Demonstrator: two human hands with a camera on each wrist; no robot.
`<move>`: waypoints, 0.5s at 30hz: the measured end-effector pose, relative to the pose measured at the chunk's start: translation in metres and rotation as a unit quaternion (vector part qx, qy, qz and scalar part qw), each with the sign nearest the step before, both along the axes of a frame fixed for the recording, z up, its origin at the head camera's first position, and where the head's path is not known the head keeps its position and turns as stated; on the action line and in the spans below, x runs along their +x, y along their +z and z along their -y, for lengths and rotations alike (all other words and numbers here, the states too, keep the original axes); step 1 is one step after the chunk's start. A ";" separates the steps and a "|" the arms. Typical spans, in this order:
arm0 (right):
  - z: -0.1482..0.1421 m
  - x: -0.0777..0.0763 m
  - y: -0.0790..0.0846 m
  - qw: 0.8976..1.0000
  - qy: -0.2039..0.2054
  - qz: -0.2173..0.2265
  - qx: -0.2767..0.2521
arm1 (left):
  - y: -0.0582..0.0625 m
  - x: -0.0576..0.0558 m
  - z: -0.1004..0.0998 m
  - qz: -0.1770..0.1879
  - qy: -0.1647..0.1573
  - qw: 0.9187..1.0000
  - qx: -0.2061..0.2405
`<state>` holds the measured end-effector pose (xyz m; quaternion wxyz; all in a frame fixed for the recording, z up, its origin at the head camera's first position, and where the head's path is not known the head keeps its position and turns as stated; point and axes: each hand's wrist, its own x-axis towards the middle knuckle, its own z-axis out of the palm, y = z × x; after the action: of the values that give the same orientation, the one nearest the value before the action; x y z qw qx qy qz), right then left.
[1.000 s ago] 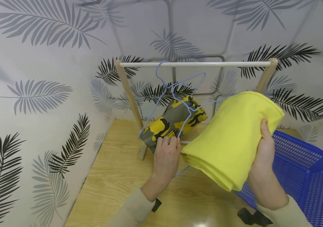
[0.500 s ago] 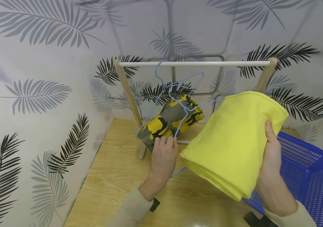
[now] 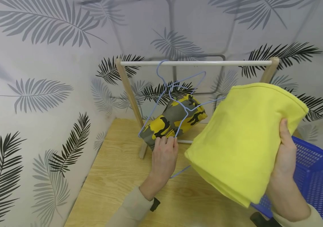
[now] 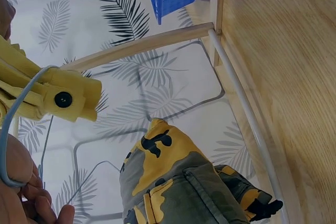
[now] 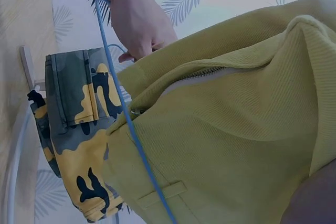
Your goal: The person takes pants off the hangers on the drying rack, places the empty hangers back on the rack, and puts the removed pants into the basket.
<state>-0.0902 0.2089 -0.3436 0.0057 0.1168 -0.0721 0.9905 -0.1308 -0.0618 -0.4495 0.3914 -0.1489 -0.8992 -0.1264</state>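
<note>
Fingers of our left hand (image 3: 164,157) are curled on a blue wire hanger (image 3: 189,110), and our right hand (image 3: 284,159) grips a folded yellow garment (image 3: 243,142), thumb on top, overlapping the hanger's right side, in front of a white bar (image 3: 221,63). We seem to be fitting cloth to wire; whether it threads through the fold, we cannot tell. Next calls for a steady hanger and evened folds.

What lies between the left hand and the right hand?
In the head view, the yellow garment fills most of the stretch from the left hand to the right hand.
</note>
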 end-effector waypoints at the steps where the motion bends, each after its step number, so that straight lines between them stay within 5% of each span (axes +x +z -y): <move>1: -0.001 0.001 0.002 1.000 0.001 -0.008 -0.004 | 0.000 0.000 0.000 -0.004 0.002 1.000 -0.007; 7: -0.006 0.003 0.014 0.998 -0.016 -0.055 -0.008 | 0.000 0.002 0.001 -0.013 0.008 1.000 -0.027; 15: -0.019 0.007 0.013 0.999 -0.031 -0.028 -0.006 | -0.001 0.008 -0.004 -0.008 -0.024 0.998 -0.049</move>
<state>-0.0830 0.2284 -0.3302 0.0395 0.1420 -0.0696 0.9866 -0.1225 -0.0582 -0.4508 0.3878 -0.1907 -0.8973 -0.0900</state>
